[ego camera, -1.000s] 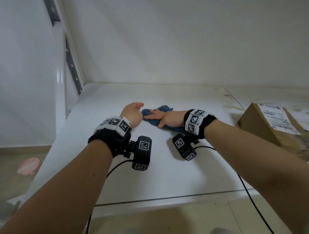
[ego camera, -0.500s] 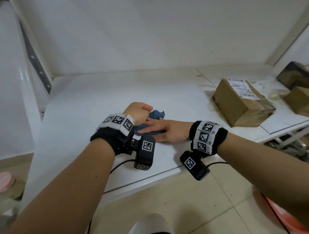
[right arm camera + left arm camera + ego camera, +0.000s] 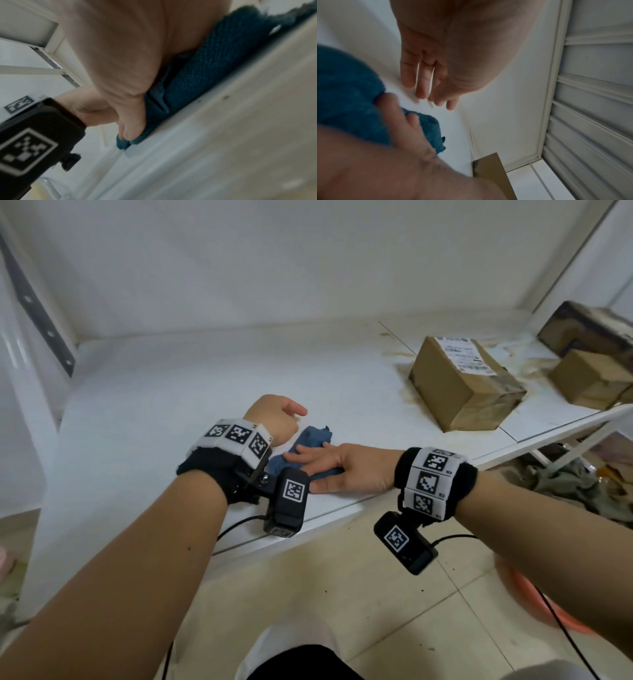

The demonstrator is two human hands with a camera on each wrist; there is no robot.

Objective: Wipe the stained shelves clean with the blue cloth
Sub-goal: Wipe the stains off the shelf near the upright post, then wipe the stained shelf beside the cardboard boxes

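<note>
The blue cloth [image 3: 315, 436] lies crumpled on the white shelf [image 3: 171, 392], close to its front edge. My right hand [image 3: 329, 463] lies flat on it, fingers straight and pointing left, pressing it down. The right wrist view shows the palm and thumb [image 3: 133, 129] on the cloth [image 3: 197, 81]. My left hand [image 3: 277, 419] hovers just left of the cloth, loosely curled and holding nothing. In the left wrist view its fingers [image 3: 423, 81] hang above the bare shelf, beside the cloth [image 3: 347, 88]. Brown stains [image 3: 404, 371] mark the shelf to the right.
A taped cardboard box [image 3: 462, 385] stands on the stained part, with two more boxes [image 3: 592, 378] behind it at the far right. The shelf's upright post [image 3: 20, 371] is at the left. Below the front edge [image 3: 325, 518] is tiled floor with an orange basin [image 3: 555, 611].
Both hands and the cloth have come back toward the shelf's front edge, and my right wrist now hangs past it. The view has swung right, bringing more boxes into sight.
</note>
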